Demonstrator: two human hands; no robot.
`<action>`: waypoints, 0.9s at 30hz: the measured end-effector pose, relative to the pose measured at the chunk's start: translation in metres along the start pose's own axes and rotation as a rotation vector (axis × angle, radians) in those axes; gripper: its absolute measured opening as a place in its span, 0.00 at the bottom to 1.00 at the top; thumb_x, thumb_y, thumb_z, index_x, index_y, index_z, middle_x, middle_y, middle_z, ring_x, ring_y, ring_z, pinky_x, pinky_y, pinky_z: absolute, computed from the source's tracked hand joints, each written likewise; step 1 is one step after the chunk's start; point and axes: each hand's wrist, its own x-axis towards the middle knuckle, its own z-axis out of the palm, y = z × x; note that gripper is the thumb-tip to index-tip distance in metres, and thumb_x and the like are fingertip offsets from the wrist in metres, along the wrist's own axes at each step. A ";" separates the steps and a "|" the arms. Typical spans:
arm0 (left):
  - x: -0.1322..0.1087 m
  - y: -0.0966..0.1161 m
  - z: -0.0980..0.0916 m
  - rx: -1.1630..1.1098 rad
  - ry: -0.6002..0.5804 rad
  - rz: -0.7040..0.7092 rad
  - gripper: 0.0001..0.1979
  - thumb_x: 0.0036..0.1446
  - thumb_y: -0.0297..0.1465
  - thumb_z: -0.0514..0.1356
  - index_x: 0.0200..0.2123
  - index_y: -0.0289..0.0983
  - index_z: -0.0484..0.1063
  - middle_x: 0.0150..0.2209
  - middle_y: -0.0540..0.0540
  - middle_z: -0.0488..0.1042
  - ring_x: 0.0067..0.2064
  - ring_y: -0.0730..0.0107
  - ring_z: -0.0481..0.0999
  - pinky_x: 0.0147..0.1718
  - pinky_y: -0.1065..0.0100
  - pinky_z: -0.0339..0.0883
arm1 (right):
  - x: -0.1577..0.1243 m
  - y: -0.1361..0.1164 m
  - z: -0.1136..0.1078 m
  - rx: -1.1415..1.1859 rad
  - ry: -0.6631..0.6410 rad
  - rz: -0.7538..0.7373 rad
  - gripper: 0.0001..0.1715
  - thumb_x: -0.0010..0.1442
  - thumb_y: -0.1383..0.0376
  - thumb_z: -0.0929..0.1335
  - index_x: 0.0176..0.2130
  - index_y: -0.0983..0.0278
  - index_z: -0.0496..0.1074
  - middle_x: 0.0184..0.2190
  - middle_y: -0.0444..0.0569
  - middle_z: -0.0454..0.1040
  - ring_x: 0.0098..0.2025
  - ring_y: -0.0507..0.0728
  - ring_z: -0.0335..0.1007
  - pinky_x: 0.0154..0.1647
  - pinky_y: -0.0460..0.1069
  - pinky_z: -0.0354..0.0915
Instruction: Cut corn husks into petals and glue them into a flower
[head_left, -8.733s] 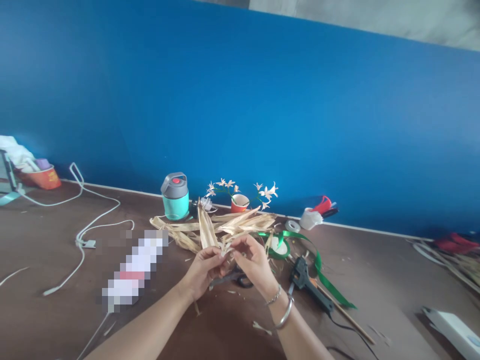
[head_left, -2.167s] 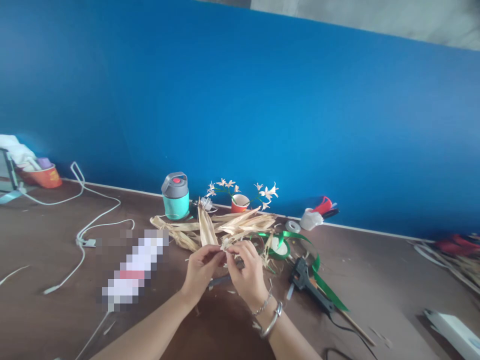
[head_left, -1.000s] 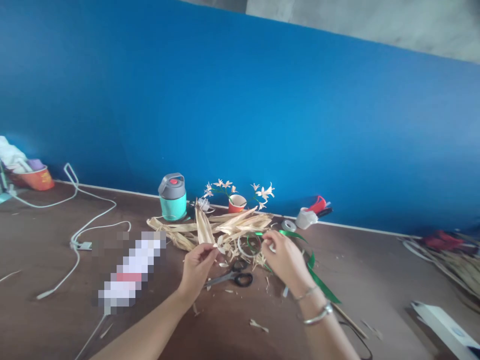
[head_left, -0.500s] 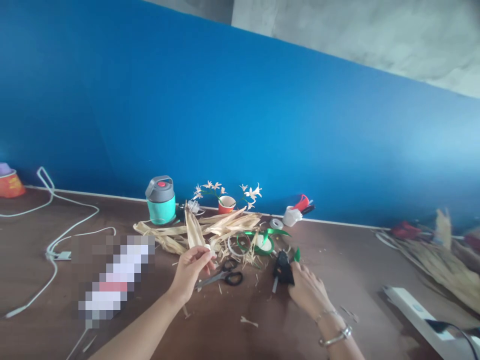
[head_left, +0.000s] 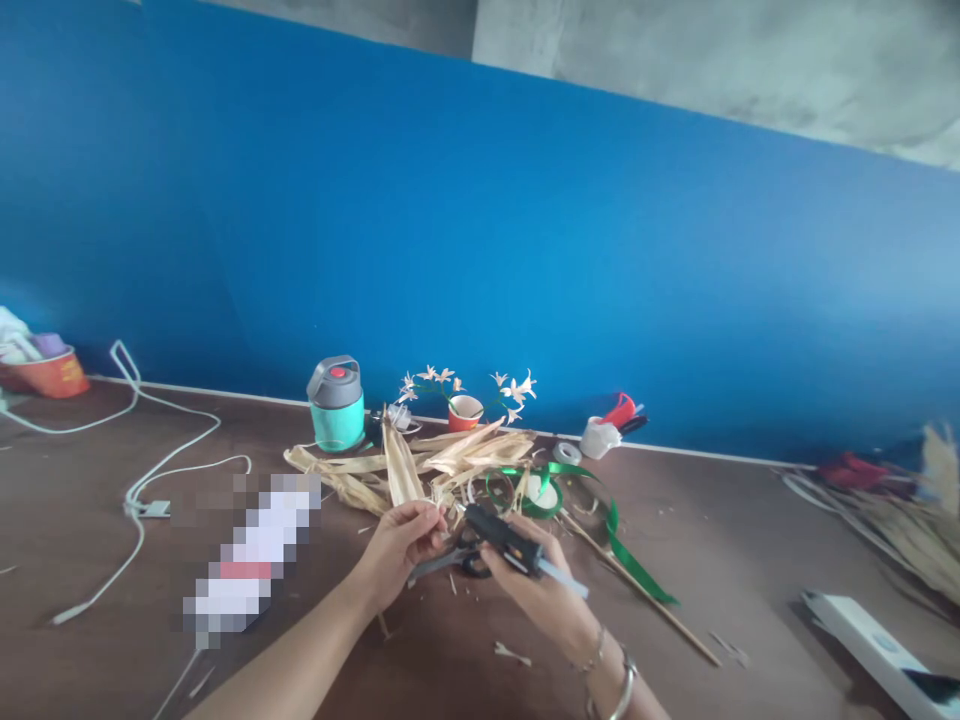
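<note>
My right hand [head_left: 536,580] is wrapped round a black hot glue gun [head_left: 504,538], with a whitish glue stick [head_left: 564,578] poking out of its back end. The gun's nozzle points left, close to the fingertips of my left hand [head_left: 405,545]. Those fingers pinch a small pale husk piece [head_left: 437,512], mostly covered by them. Just behind stands a broad dried corn husk leaf [head_left: 401,465] within a heap of dried husks [head_left: 480,450]. Scissors [head_left: 442,562] with black handles lie beneath my hands, partly hidden.
Behind the husks, a small orange cup [head_left: 465,412] holds stems of pale flowers. A teal jar [head_left: 337,420] stands to its left. Green ribbon [head_left: 637,560] and a thin stick [head_left: 652,590] lie at the right. A white power strip [head_left: 870,640] sits at far right.
My right hand has lifted the glue gun from the table and brought it left to my left hand. The ribbon and stick that it covered now show. My left hand keeps its pinch.
</note>
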 end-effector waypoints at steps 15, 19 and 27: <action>0.003 -0.004 0.000 0.027 -0.035 0.001 0.08 0.45 0.32 0.67 0.23 0.32 0.74 0.21 0.50 0.72 0.24 0.78 0.69 0.28 0.74 0.64 | 0.000 -0.016 0.010 -0.114 -0.200 -0.072 0.07 0.54 0.67 0.65 0.25 0.63 0.66 0.26 0.45 0.68 0.28 0.52 0.66 0.29 0.45 0.63; 0.003 -0.004 0.001 0.028 -0.041 0.000 0.09 0.44 0.32 0.67 0.23 0.32 0.74 0.21 0.49 0.72 0.24 0.78 0.69 0.29 0.74 0.64 | -0.001 -0.012 0.011 -0.141 -0.196 -0.074 0.06 0.53 0.68 0.64 0.24 0.63 0.66 0.26 0.46 0.68 0.28 0.53 0.66 0.30 0.46 0.63; 0.000 -0.002 0.004 0.002 -0.035 -0.004 0.09 0.43 0.32 0.68 0.23 0.32 0.74 0.20 0.49 0.72 0.24 0.77 0.70 0.29 0.74 0.65 | -0.003 -0.006 0.013 -0.142 -0.202 -0.079 0.04 0.51 0.71 0.64 0.26 0.63 0.66 0.28 0.46 0.68 0.30 0.53 0.67 0.32 0.46 0.64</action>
